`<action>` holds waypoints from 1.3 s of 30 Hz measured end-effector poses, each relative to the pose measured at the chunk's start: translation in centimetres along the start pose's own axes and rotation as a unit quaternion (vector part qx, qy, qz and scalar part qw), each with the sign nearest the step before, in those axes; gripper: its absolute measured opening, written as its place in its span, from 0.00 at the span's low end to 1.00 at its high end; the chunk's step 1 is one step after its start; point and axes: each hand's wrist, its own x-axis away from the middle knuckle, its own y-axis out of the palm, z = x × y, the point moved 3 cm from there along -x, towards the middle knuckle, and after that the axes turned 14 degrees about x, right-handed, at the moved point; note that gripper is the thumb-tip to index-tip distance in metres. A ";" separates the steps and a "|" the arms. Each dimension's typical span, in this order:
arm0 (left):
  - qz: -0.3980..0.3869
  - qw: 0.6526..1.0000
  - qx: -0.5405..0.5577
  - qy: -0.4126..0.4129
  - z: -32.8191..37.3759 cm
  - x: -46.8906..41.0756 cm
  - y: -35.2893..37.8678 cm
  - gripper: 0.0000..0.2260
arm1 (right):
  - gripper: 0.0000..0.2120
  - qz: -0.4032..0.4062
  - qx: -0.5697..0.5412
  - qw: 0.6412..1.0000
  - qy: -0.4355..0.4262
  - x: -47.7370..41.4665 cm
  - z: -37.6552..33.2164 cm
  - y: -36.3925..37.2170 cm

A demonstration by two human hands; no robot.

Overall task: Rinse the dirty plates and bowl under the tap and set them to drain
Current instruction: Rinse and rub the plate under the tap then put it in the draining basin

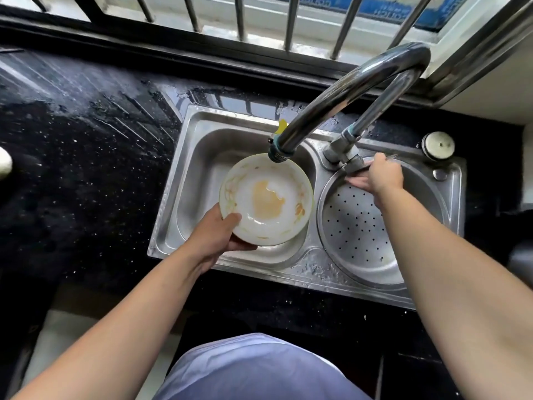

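Note:
A white bowl (266, 199) with a floral rim and an orange-brown residue in its middle is held over the left sink basin (202, 157), just under the spout of the chrome tap (340, 93). My left hand (215, 233) grips the bowl's near-left rim, thumb inside. My right hand (375, 176) is closed around the tap handle (353, 164) at the tap's base. No stream of water can be seen at the spout. Other plates are not in view.
A round perforated steel drain basin (366, 226) fills the right side of the sink. A round knob (437, 145) sits at the sink's far right corner. Wet black speckled countertop (86, 157) stretches left. Window bars (242, 15) run behind.

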 end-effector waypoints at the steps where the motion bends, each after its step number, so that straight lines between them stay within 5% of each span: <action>1: 0.002 1.000 0.001 -0.001 0.0 -0.1 -0.1 0.16 | 0.18 -0.021 0.010 1.000 -0.001 0.7 0.3 0.1; 5: 0.009 1.000 0.004 -0.005 -0.3 -0.8 -0.7 0.16 | 0.19 -0.004 0.180 0.977 -0.114 7.2 2.8 1.4; 7: 0.013 1.000 0.005 -0.005 -0.5 -1.2 -1.0 0.16 | 0.15 0.041 0.256 0.921 -0.291 12.0 3.7 2.5; 10: 0.014 1.000 -0.003 -0.009 -0.7 -1.7 -1.2 0.17 | 0.14 -0.055 0.308 0.824 -0.471 17.1 3.9 6.0; 15: -0.004 1.000 -0.020 0.003 -0.9 -2.0 -1.0 0.18 | 0.22 -0.148 0.534 0.707 -0.439 17.4 2.7 12.5; 19: 0.015 1.000 0.002 0.013 -1.0 -2.4 -1.5 0.18 | 0.25 -0.265 0.558 0.618 -0.486 19.3 4.3 14.2; 23: 0.016 1.000 0.016 0.009 -1.7 -2.3 -2.3 0.18 | 0.16 -0.223 0.619 0.624 -0.422 18.3 6.0 12.0; 26: 0.013 1.000 0.017 0.001 -2.2 -2.3 -2.3 0.19 | 0.24 -0.152 0.644 0.643 -0.386 16.7 4.9 12.6; 29: 0.019 0.999 0.031 0.000 -2.1 -2.3 -2.1 0.19 | 0.30 -0.235 0.610 0.630 -0.420 17.7 4.2 15.1; 32: 0.028 0.999 0.037 0.003 -1.4 -2.5 -2.5 0.19 | 0.20 -0.305 0.604 0.586 -0.446 18.3 5.0 15.3; 35: 0.044 0.998 0.034 0.004 -1.2 -2.6 -3.1 0.19 | 0.14 -0.236 0.639 0.606 -0.411 16.8 5.4 13.6; 39: 0.045 0.999 0.021 0.003 -1.6 -2.4 -2.1 0.18 | 0.26 -0.191 0.641 0.638 -0.382 15.7 4.0 15.0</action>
